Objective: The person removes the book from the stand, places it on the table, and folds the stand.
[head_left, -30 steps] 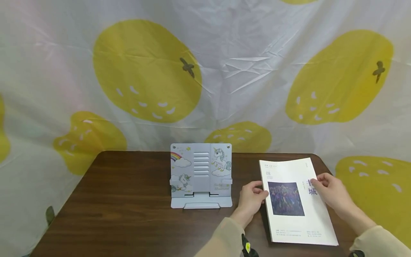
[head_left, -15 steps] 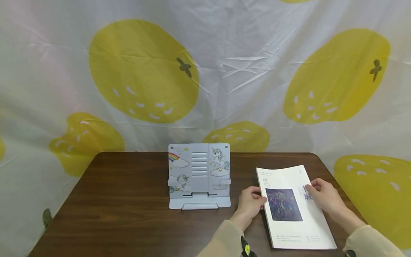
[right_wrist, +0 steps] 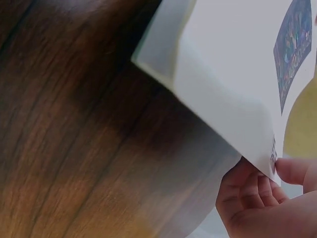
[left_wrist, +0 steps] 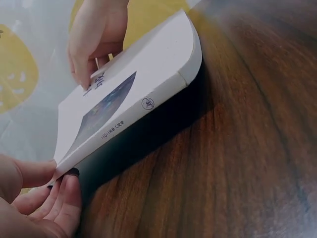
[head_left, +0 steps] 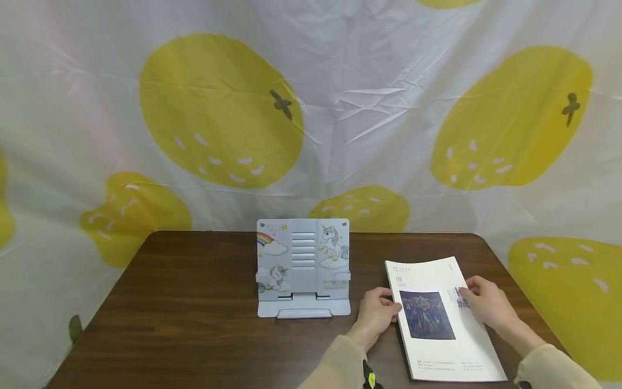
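Note:
A white paperback book (head_left: 437, 354) with a dark picture on its cover is held between both hands at the right of the table. My left hand (head_left: 376, 315) pinches its spine edge, thumb on the cover and fingers beneath, as the left wrist view shows. On the opposite edge my right hand (head_left: 489, 303) grips it the same way, thumb over the printed title. Dark shadow lies under the spine (left_wrist: 143, 104), which stands off the tabletop in the left wrist view. In the right wrist view the cover (right_wrist: 223, 64) bows slightly.
A white book stand (head_left: 303, 265) with unicorn drawings stands upright at the back middle of the brown wooden table (head_left: 194, 324). Behind the table hangs a pale curtain (head_left: 320, 65) printed with yellow fruit.
Both hands have brought the book a little toward the front and slightly left. Their grip on it is the same, and the book stand stays put.

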Action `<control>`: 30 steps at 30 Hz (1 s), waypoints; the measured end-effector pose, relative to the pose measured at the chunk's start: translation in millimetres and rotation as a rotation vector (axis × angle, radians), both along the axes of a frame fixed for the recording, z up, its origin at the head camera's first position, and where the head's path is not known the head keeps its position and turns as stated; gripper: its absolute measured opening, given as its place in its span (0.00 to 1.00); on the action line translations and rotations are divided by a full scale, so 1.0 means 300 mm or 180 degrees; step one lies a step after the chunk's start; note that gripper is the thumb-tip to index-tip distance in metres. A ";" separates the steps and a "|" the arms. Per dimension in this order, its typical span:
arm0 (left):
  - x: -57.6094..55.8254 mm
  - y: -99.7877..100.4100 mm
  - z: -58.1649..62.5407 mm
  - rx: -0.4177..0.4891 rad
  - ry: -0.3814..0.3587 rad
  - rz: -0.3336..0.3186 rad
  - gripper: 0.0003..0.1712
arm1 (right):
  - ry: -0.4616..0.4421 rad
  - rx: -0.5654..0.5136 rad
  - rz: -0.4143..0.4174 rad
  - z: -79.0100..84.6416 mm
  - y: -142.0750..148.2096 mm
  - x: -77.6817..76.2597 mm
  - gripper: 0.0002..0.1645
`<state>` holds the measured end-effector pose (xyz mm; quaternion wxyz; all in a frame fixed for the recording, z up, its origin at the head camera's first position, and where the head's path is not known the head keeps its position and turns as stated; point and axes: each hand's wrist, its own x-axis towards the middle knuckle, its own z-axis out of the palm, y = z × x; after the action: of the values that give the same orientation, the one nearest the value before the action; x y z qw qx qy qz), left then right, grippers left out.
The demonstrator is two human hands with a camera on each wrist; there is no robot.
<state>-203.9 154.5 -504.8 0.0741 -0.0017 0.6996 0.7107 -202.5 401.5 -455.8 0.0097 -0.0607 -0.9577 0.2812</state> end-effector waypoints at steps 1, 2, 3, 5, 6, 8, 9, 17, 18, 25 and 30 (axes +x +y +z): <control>0.001 -0.001 -0.002 -0.0018 0.0012 -0.0012 0.13 | -0.0010 0.0022 0.0015 -0.005 0.000 0.001 0.17; 0.002 -0.001 -0.004 -0.0009 0.0014 -0.0022 0.13 | -0.0008 0.0056 0.0035 -0.009 0.000 0.001 0.17; 0.002 -0.001 -0.003 0.0000 0.0019 -0.0030 0.13 | 0.0007 0.0103 0.0059 -0.012 0.001 -0.001 0.16; 0.002 0.000 -0.003 -0.0022 0.0031 -0.0055 0.13 | 0.0004 0.0174 0.0105 -0.018 0.003 -0.003 0.16; 0.002 0.000 -0.002 -0.0032 0.0040 -0.0072 0.13 | 0.0022 0.0207 0.0133 -0.021 0.003 -0.004 0.15; 0.003 -0.001 0.000 -0.0073 0.0041 -0.0093 0.13 | 0.0048 0.0261 0.0177 -0.025 0.003 -0.003 0.15; 0.003 -0.001 0.001 -0.0112 0.0052 -0.0103 0.14 | 0.0058 0.0282 0.0194 -0.027 0.003 -0.002 0.15; 0.001 -0.001 0.003 -0.0385 0.0089 -0.0165 0.15 | 0.0085 0.0374 0.0223 -0.037 0.007 -0.001 0.13; 0.001 0.000 0.003 -0.0402 0.0085 -0.0168 0.15 | 0.0085 0.0386 0.0223 -0.039 0.009 -0.001 0.13; -0.002 -0.005 0.006 -0.0593 0.0104 -0.0246 0.16 | 0.0189 0.0480 0.0292 -0.048 0.013 -0.001 0.10; -0.006 -0.018 0.009 -0.1050 0.0322 -0.0458 0.12 | 0.0167 0.0559 0.0325 -0.057 0.011 -0.001 0.11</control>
<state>-205.6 149.0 -502.0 0.0881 0.0720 0.8078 0.5784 -202.7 404.9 -472.8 0.0258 -0.0034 -0.9799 0.1978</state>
